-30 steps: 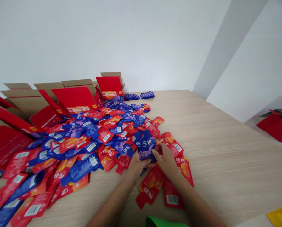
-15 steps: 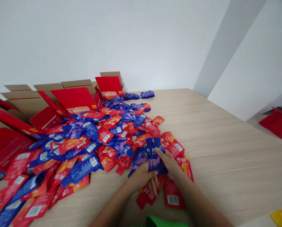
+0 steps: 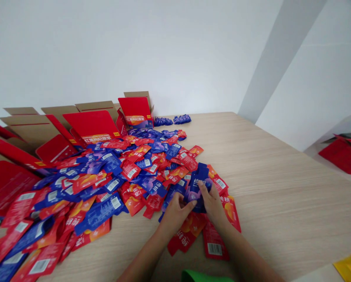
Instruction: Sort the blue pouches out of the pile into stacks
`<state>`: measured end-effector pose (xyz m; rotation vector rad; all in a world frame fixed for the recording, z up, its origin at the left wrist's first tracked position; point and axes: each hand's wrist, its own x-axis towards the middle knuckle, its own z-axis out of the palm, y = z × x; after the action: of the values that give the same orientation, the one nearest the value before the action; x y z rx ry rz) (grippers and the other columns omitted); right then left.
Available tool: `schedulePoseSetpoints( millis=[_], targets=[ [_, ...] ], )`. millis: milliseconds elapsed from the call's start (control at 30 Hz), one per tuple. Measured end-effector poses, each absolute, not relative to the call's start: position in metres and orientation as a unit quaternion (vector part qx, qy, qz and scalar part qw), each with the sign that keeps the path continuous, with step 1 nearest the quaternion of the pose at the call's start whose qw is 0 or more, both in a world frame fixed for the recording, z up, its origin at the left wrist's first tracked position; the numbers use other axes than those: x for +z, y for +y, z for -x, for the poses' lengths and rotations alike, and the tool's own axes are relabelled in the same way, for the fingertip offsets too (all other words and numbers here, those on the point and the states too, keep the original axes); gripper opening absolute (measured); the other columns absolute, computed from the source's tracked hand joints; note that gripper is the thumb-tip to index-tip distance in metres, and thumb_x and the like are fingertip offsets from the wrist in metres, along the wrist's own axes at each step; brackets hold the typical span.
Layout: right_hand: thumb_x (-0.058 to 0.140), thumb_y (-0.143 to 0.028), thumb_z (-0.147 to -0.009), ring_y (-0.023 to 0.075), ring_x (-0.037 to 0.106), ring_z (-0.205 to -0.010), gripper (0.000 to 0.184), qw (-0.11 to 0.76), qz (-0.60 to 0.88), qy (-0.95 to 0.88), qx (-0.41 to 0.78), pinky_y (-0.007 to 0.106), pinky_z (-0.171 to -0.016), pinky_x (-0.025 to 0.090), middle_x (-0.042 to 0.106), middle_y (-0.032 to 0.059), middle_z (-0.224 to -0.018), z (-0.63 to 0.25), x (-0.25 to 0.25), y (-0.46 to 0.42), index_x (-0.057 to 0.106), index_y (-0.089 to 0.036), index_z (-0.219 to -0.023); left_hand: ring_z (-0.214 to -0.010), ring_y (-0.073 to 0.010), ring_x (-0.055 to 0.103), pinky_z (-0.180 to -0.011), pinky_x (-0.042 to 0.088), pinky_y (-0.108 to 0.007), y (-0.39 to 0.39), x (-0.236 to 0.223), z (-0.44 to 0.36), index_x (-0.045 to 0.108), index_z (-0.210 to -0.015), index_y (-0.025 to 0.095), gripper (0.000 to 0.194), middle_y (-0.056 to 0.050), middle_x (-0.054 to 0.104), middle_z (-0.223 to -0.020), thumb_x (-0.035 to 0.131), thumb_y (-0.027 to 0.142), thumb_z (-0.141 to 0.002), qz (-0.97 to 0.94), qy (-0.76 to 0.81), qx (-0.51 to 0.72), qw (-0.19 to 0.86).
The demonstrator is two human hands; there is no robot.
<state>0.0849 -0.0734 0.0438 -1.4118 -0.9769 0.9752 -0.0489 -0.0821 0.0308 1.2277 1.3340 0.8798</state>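
Blue sachets (image 3: 195, 192) with white lettering are held together between my two hands, above the near right end of the pile. My left hand (image 3: 177, 213) pinches their lower left edge, thumb on the front. At their right side my right hand (image 3: 212, 201) grips them, thumb across the printed face. How many are in the stack I cannot tell. Below my hands lie red sachets, one (image 3: 187, 235) between my forearms and another (image 3: 215, 241) with its barcode up by my right wrist. A large mixed pile of red and blue sachets (image 3: 131, 170) spreads to the left.
Open red cartons (image 3: 90, 125) with raised brown flaps stand along the wall at left and back. Two groups of blue sachets (image 3: 182, 119) lie by the rear carton (image 3: 136, 111). The wooden table (image 3: 281, 188) extends right; a yellow item (image 3: 350, 268) is at the lower right corner.
The fanned blue sachets have been brought closer together and tilted to the right. My left hand's fingers, spread underneath before, are now curled at the lower left edge.
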Motion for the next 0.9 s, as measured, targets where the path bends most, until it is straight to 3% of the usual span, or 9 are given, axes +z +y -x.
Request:
schedulePoseSetpoints(
  millis=[67, 133, 233, 333, 467, 600, 700, 900],
  targets=[
    [0.053, -0.063, -0.073, 0.0235, 0.060, -0.087, 0.044, 0.538, 0.596, -0.439, 0.403, 0.035, -0.076, 0.049, 0.065, 0.0056, -0.090, -0.082, 0.046, -0.076, 0.056, -0.021, -0.088, -0.079, -0.0195, 0.059, -0.070, 0.046, -0.029, -0.082, 0.040, 0.052, 0.056, -0.086, 0.017, 0.039, -0.005, 0.064, -0.087, 0.077, 0.036, -0.059, -0.492, 0.542, 0.418, 0.539],
    [0.050, -0.064, -0.075, 0.0237, 0.060, -0.087, 0.045, 0.523, 0.584, -0.465, 0.411, 0.036, -0.078, 0.048, 0.065, 0.0060, -0.088, -0.075, 0.048, -0.079, 0.057, -0.022, -0.087, -0.091, -0.0217, 0.060, -0.076, 0.046, -0.029, -0.083, 0.049, 0.053, 0.057, -0.102, 0.019, 0.057, -0.007, 0.064, -0.103, 0.082, 0.024, -0.051, -0.447, 0.471, 0.461, 0.605],
    [0.043, -0.061, -0.081, 0.0223, 0.059, -0.091, 0.042, 0.509, 0.574, -0.496, 0.407, 0.036, -0.082, 0.047, 0.065, 0.0065, -0.092, -0.063, 0.049, -0.081, 0.058, -0.023, -0.092, -0.088, -0.0228, 0.063, -0.077, 0.048, -0.031, -0.087, 0.055, 0.051, 0.054, -0.114, 0.019, 0.072, -0.007, 0.067, -0.100, 0.082, 0.014, -0.048, -0.346, 0.391, 0.447, 0.726],
    [0.040, -0.049, -0.087, 0.0217, 0.056, -0.096, 0.033, 0.502, 0.569, -0.568, 0.319, 0.038, -0.088, 0.044, 0.061, 0.0079, -0.098, -0.061, 0.047, -0.076, 0.056, -0.022, -0.096, -0.077, -0.0218, 0.066, -0.072, 0.051, -0.032, -0.092, 0.052, 0.050, 0.057, -0.111, 0.016, 0.064, -0.006, 0.070, -0.088, 0.080, 0.016, -0.051, -0.273, 0.387, 0.428, 0.770],
    [0.033, -0.027, -0.090, 0.0215, 0.052, -0.101, 0.026, 0.473, 0.524, -0.682, 0.189, 0.042, -0.094, 0.039, 0.059, 0.0106, -0.103, -0.076, 0.041, -0.060, 0.054, -0.019, -0.102, -0.070, -0.0196, 0.067, -0.068, 0.053, -0.031, -0.090, 0.051, 0.058, 0.062, -0.103, 0.015, 0.048, -0.005, 0.071, -0.082, 0.075, 0.014, -0.056, -0.240, 0.399, 0.468, 0.751],
    [0.036, -0.005, -0.076, 0.0205, 0.046, -0.118, 0.045, 0.283, 0.400, -0.847, 0.205, 0.042, -0.099, 0.035, 0.058, 0.0105, -0.120, -0.083, 0.032, -0.052, 0.054, -0.018, -0.115, -0.061, -0.0183, 0.066, -0.064, 0.054, -0.031, -0.075, 0.055, 0.078, 0.065, -0.084, 0.010, 0.023, -0.006, 0.070, -0.071, 0.062, 0.013, -0.062, -0.198, 0.421, 0.522, 0.715],
    [0.044, -0.005, -0.070, 0.0229, 0.035, -0.129, 0.053, 0.168, 0.360, -0.899, 0.183, 0.049, -0.106, 0.024, 0.052, 0.0076, -0.132, -0.077, 0.027, -0.053, 0.054, -0.021, -0.120, -0.058, -0.0174, 0.065, -0.058, 0.053, -0.028, -0.065, 0.054, 0.090, 0.065, -0.079, 0.009, 0.019, -0.007, 0.069, -0.065, 0.059, 0.011, -0.061, -0.190, 0.430, 0.543, 0.696],
    [0.047, -0.012, -0.080, 0.0232, 0.044, -0.122, 0.043, 0.171, 0.426, -0.882, 0.105, 0.052, -0.106, 0.020, 0.059, 0.0047, -0.123, -0.072, 0.030, -0.048, 0.056, -0.028, -0.119, -0.056, -0.0159, 0.064, -0.060, 0.055, -0.031, -0.058, 0.050, 0.091, 0.062, -0.080, 0.009, 0.017, -0.005, 0.068, -0.070, 0.068, 0.017, -0.066, -0.191, 0.424, 0.563, 0.683]
  ],
)
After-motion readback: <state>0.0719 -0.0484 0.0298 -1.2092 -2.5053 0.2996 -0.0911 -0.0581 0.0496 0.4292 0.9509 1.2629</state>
